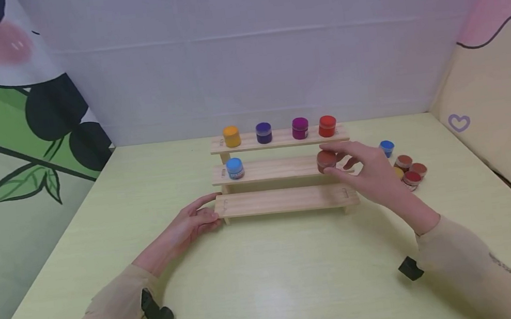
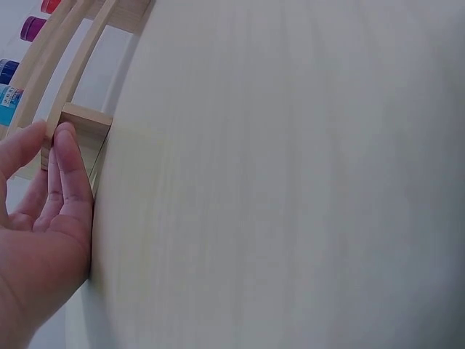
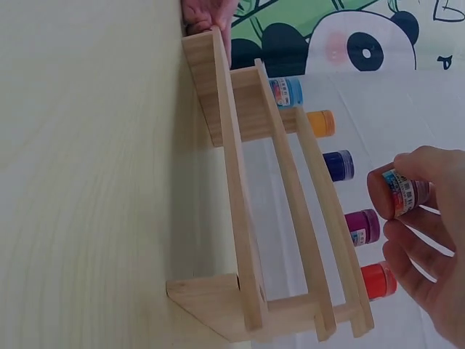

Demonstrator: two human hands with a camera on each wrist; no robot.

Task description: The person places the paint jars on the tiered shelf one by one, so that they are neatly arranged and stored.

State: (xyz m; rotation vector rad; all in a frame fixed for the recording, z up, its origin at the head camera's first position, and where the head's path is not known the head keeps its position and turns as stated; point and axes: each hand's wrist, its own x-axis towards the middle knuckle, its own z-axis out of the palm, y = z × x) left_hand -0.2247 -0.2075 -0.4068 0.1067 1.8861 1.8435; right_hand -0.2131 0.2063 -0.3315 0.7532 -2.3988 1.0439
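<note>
A three-step wooden rack (image 1: 283, 201) stands on the table. My left hand (image 1: 188, 226) holds the left end of its lowest step, thumb and fingers about the corner (image 2: 62, 138). Between thumb and fingers, my right hand (image 1: 369, 171) pinches a reddish-brown paint jar (image 1: 326, 160) at the right part of the middle step; in the right wrist view the jar (image 3: 392, 190) appears apart from the rack. A light blue jar (image 1: 235, 168) sits at the middle step's left end. Along the top step stand yellow-orange (image 1: 232, 137), dark blue (image 1: 264, 133), purple (image 1: 300, 128) and red (image 1: 327, 126) jars.
Right of the rack, several more jars sit close together on the table: a blue one (image 1: 387, 148), a brown one (image 1: 403, 163), a dark red one (image 1: 412, 180) and others, one yellow and partly hidden by my right hand. A pale wall cloth (image 1: 247, 77) hangs behind.
</note>
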